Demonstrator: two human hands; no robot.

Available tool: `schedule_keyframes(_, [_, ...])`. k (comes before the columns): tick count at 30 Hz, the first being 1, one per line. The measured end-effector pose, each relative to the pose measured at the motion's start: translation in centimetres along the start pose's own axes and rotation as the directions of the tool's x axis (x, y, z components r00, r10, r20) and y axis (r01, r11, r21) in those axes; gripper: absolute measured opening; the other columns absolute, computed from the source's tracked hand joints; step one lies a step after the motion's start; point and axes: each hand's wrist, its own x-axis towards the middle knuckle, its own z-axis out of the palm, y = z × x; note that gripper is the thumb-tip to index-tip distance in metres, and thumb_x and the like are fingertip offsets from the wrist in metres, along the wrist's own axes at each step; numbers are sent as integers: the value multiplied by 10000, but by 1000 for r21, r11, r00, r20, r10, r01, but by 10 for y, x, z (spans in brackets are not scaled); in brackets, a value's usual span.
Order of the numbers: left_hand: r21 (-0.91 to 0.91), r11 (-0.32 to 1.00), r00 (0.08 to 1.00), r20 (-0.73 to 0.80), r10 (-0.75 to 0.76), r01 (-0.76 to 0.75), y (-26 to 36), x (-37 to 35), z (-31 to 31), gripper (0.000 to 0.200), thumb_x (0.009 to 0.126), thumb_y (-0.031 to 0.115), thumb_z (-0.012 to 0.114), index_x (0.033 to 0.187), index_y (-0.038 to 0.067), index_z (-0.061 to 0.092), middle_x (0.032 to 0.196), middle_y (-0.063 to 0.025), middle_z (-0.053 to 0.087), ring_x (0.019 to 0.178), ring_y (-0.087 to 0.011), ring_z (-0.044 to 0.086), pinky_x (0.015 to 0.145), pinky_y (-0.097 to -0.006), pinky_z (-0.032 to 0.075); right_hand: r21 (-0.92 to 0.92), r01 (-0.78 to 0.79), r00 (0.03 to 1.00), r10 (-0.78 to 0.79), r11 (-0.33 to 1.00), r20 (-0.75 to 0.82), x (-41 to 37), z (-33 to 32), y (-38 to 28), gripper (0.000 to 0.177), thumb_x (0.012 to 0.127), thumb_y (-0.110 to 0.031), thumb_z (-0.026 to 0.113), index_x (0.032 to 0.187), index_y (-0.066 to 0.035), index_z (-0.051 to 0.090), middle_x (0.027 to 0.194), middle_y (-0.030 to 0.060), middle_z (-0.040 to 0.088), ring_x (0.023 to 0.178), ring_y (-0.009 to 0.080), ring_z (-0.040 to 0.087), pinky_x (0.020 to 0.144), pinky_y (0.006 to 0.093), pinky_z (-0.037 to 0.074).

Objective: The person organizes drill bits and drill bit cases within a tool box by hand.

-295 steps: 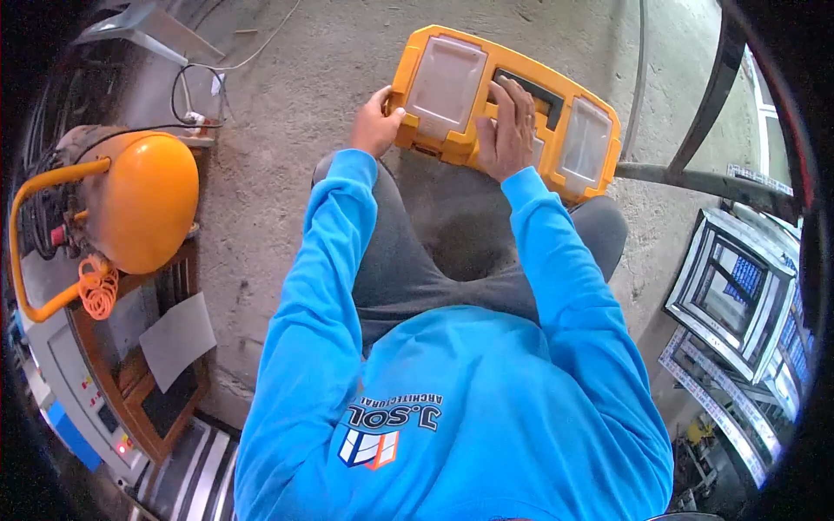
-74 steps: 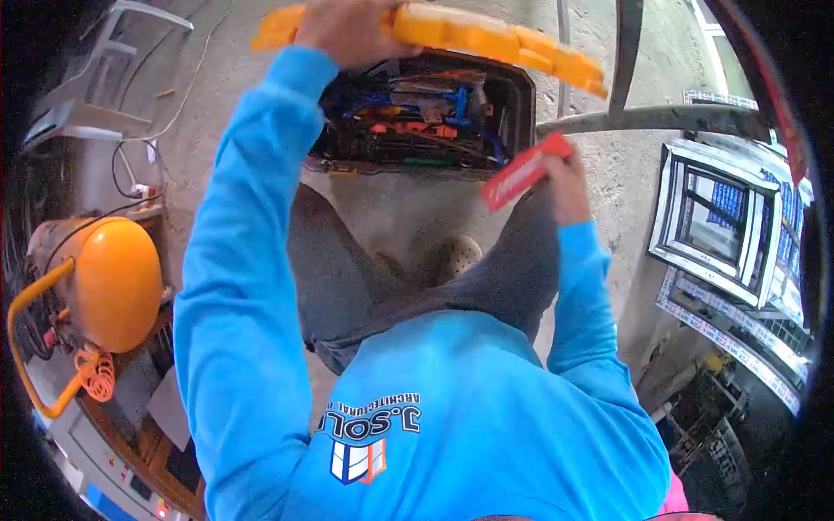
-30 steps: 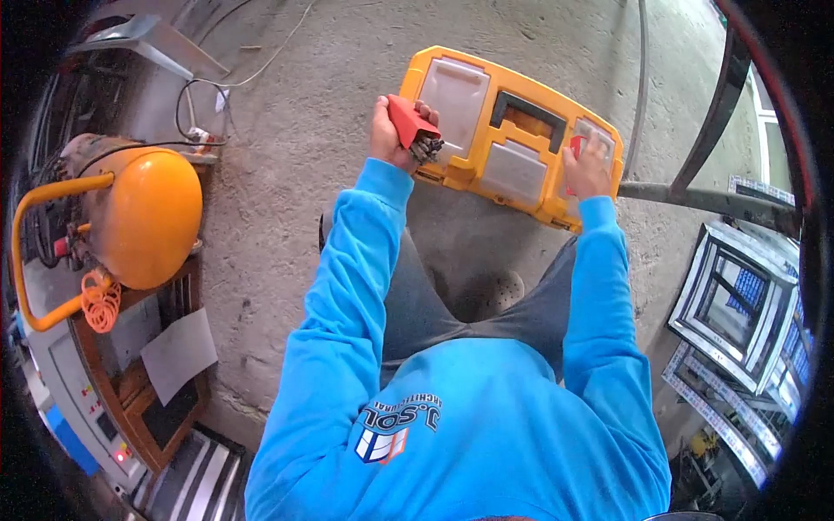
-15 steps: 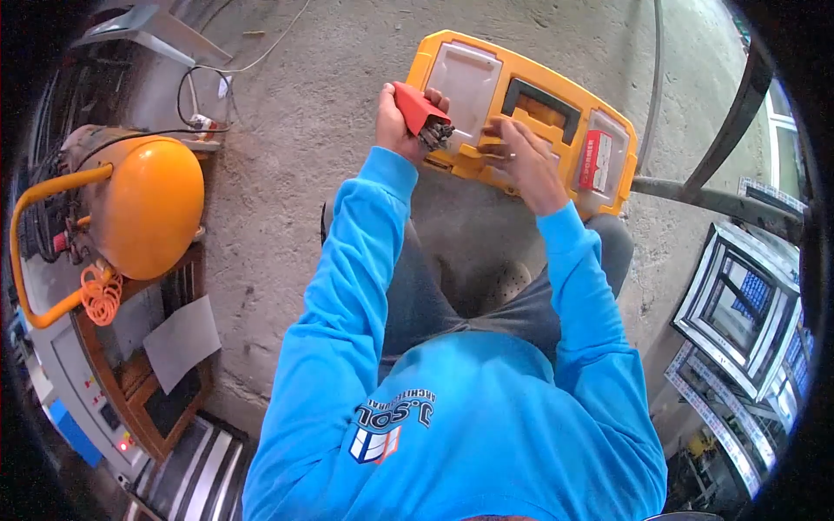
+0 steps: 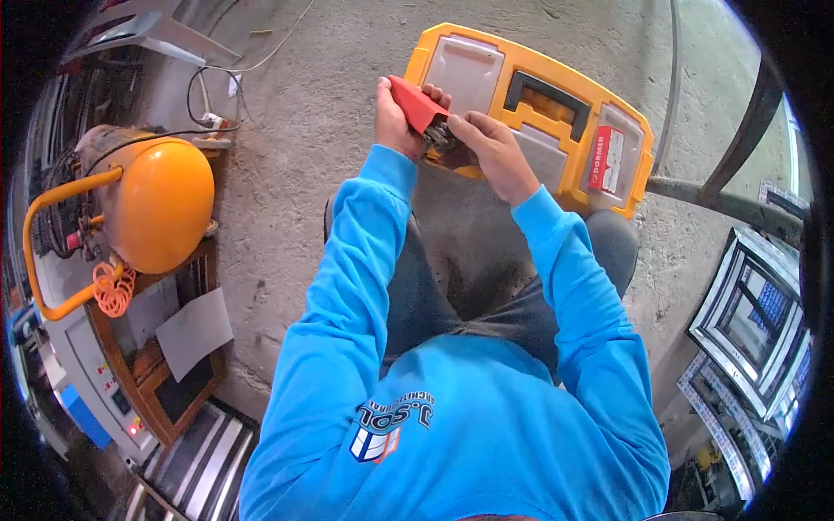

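Observation:
My left hand (image 5: pixel 400 126) is wrapped round a red open-ended box (image 5: pixel 415 102), tilted with its open end towards my right hand. Dark metal pieces (image 5: pixel 441 135), perhaps drill bits, stick out of that end. At this opening, the thumb and fingers of my right hand (image 5: pixel 497 152) are pinched together; what lies between them is too small to make out. Behind both hands a yellow toolbox (image 5: pixel 423 62) with clear lid compartments and a dark handle (image 5: pixel 549 95) rests in front of my knees. A second red and white box, marked DORMER (image 5: pixel 605 159), lies at its right end.
An orange compressor tank (image 5: pixel 169 204) with a coiled hose (image 5: pixel 114 289) stands on the left, above a wooden-framed cabinet (image 5: pixel 156 417). Metal bars (image 5: pixel 730 200) cross at the right, near framed window sections (image 5: pixel 751 317). A cable runs over the concrete floor (image 5: pixel 321 87).
My right hand has moved left from over the toolbox to the box's open end, and its fingers have closed there. My left hand still holds the red box. The view has shifted slightly.

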Motion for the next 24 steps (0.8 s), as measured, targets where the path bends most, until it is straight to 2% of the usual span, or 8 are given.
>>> schedule_keyframes(4, [21,1000,1000,9,2,-3,-3,7,-3,610,999,533,292,1041,-47,479,882,-157,587,888,-313,615,865,-462,549,-133,48,998,-53,990,-29,-1,-1,-7,353,980,-309,606,856,20,624,794,30,608,724,92,560,633,277,471])
schedule_keyframes(8, [36,999,1000,1,-13,13,-3,8,-1,567,992,484,292,1028,-45,490,874,-171,597,902,-336,625,869,-488,540,-127,67,997,-73,990,-37,3,-8,6,362,978,-312,603,840,22,625,769,40,605,708,93,553,621,282,469])
schedule_keyframes(10, [60,998,1000,-16,-5,5,-1,7,0,550,987,461,296,1022,-48,503,876,-181,607,904,-346,632,874,-494,537,-359,183,975,-215,915,-49,7,-8,8,366,972,-311,601,813,19,617,722,77,606,686,115,554,623,311,476])
schedule_keyframes(11, [87,996,1000,23,1,-3,-1,7,-1,543,976,443,305,1017,-55,520,880,-194,618,907,-356,638,883,-491,534,-357,187,975,-218,915,-49,6,-6,7,366,972,-311,601,813,19,617,722,77,606,686,115,554,623,311,476])
schedule_keyframes(13, [114,993,998,66,5,-12,-1,7,0,537,965,425,315,1013,-62,537,884,-208,630,910,-367,645,893,-488,532,-526,326,901,-428,785,-79,-1,-1,1,358,963,-295,596,784,14,599,704,140,610,674,180,603,626,346,482])
schedule_keyframes(19, [100,994,984,165,-59,43,-2,7,5,503,971,385,353,1063,-68,551,921,-214,646,927,-376,649,913,-503,526,-676,394,786,-610,622,-103,-6,-4,-6,267,959,-252,563,886,0,613,750,195,623,709,289,658,644,373,489])
schedule_keyframes(23, [-12,999,976,214,45,-44,-4,11,4,368,1006,335,434,1091,-11,526,901,-176,625,876,-320,647,899,-518,536,-618,424,793,-601,662,-99,-9,-16,-6,275,969,-254,533,921,8,603,732,156,612,688,238,633,649,360,494])
schedule_keyframes(24, [-52,997,973,219,72,-62,-3,13,2,332,1012,326,461,1091,9,519,888,-161,616,855,-297,644,891,-510,545,-484,422,822,-549,767,-153,-10,-18,-7,278,974,-250,520,901,6,599,728,119,603,688,199,613,644,349,492])
